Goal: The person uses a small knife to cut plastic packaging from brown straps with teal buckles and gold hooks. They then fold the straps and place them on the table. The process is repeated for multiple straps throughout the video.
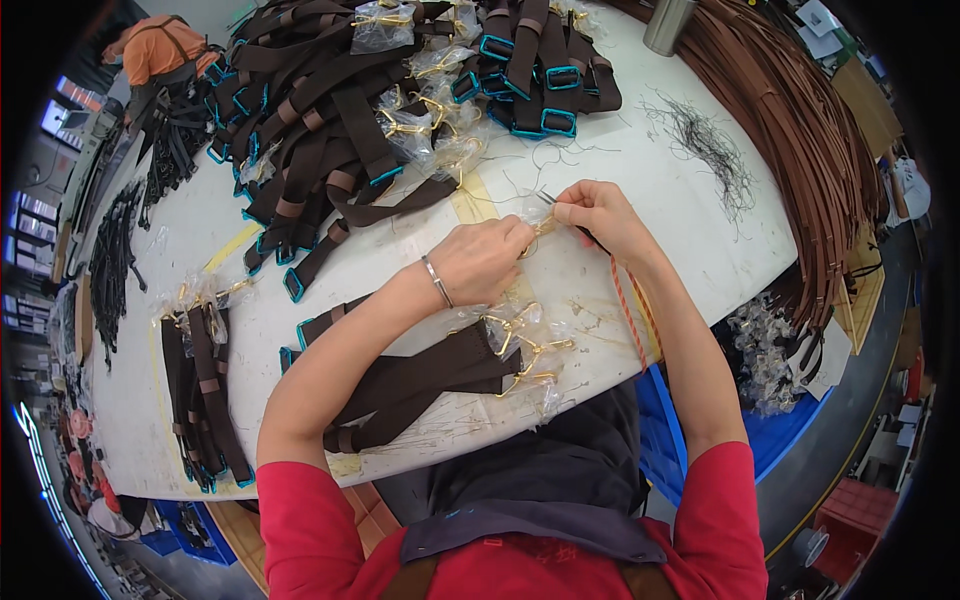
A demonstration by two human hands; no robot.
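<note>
At the middle of the table my left hand point(480, 258) is closed, its fingertips pinching a gold-coloured piece point(542, 228) in clear plastic. Most of that piece is hidden by my fingers. Just right of it, my right hand point(603, 215) is closed around small dark thread snips point(547, 198) with a metal tip. A red-orange striped cord point(630, 312) hangs from below my right hand toward the table's near edge. Under my left forearm lie dark brown webbing straps point(420, 375), with gold hooks point(525, 335) in plastic at their right ends.
A big heap of brown straps point(315, 120) with blue-wrapped buckles covers the far side. More straps point(205, 390) lie at left. Loose threads point(705, 150) and a bundle of long brown strips point(790, 120) are at right, near a metal cup point(668, 25). A blue bin point(660, 425) stands below the edge. Another person point(165, 55) is at far left.
</note>
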